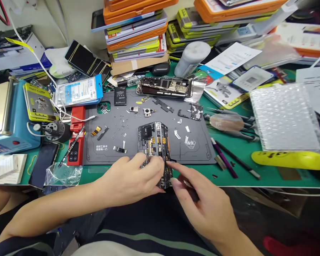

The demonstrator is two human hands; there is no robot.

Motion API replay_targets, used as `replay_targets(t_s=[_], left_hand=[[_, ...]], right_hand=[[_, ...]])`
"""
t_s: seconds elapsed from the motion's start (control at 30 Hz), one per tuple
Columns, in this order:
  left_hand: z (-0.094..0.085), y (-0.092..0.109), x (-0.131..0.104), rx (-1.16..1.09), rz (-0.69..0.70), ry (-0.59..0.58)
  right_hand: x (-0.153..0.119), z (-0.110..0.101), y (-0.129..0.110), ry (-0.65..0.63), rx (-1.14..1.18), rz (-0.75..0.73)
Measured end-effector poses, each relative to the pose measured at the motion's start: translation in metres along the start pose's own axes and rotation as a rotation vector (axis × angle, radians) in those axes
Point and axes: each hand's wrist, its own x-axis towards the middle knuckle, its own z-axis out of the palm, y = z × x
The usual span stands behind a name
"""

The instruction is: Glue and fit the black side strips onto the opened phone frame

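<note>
A disassembled phone (150,137), its inner parts exposed, stands tilted at the front edge of the grey work mat (133,135). My left hand (134,177) is closed around its near end, fingers curled over the frame. My right hand (202,199) is at the phone's right side, index fingertip touching the edge and thumb close below, with a gap between them. Camera modules (147,112), a black battery (120,96) and several tiny screws (118,131) lie on the mat beyond. A second opened phone (165,87) rests at the mat's far edge.
To the left stand a red tool stand (76,138) and a blue machine (24,117). Stacked orange and yellow boxes (136,35) rise at the back. On the right lie tweezers and pliers (232,124), a purple pen-like tool (225,158) and bubble wrap (286,117).
</note>
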Motion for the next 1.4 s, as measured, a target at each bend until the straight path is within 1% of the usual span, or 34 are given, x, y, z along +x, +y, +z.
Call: replay_targets(t_s=[0.1,0.17,0.33,0.43,0.57,0.67,0.87,0.97,1.03,1.1,1.13,1.17,1.2,1.23,1.3,1.33,1.4], left_hand=[[0.003,-0.005,0.001,-0.003,0.044,0.017],[0.005,-0.008,0.003,-0.025,0.058,0.006],[0.007,-0.015,0.008,-0.105,0.008,-0.055],[0.003,-0.020,0.012,-0.096,0.028,-0.098],[-0.007,-0.023,0.020,-0.035,0.071,-0.167],[-0.013,-0.023,0.024,0.016,0.095,-0.192],[-0.015,-0.016,0.029,0.042,0.089,-0.225],[-0.018,-0.012,0.029,0.047,0.071,-0.248],[-0.021,-0.008,0.024,0.035,0.034,-0.247],[-0.024,0.002,0.012,-0.005,-0.028,-0.211],[-0.026,0.010,0.004,-0.037,-0.076,-0.165],[-0.027,0.020,-0.005,-0.079,-0.138,-0.101],[-0.027,0.032,-0.014,-0.131,-0.222,-0.011],[-0.027,0.046,-0.022,-0.195,-0.320,0.085],[-0.024,0.079,-0.035,-0.396,-0.590,0.262],[-0.021,0.096,-0.039,-0.416,-0.676,0.311],[-0.014,0.128,-0.042,-0.419,-0.800,0.382]], right_hand=[[0.001,0.001,-0.001,-0.016,-0.035,0.010],[0.001,0.001,0.000,-0.006,-0.040,0.038],[0.000,0.001,0.000,0.050,-0.029,0.117],[-0.002,0.003,-0.003,0.090,-0.015,0.158],[-0.009,0.006,-0.005,0.146,0.005,0.223],[-0.016,0.004,-0.006,0.167,0.018,0.264],[-0.026,-0.005,-0.004,0.213,0.093,0.339],[-0.029,-0.014,0.005,0.234,0.201,0.337],[-0.029,-0.021,0.015,0.223,0.328,0.325],[-0.027,-0.029,0.027,0.211,0.477,0.317],[-0.025,-0.033,0.033,0.221,0.540,0.312],[-0.024,-0.038,0.038,0.246,0.586,0.309],[-0.022,-0.043,0.043,0.287,0.609,0.303],[-0.021,-0.048,0.048,0.334,0.613,0.295],[-0.018,-0.059,0.055,0.377,0.587,0.287],[-0.018,-0.065,0.058,0.371,0.563,0.281],[-0.017,-0.075,0.063,0.343,0.487,0.243]])
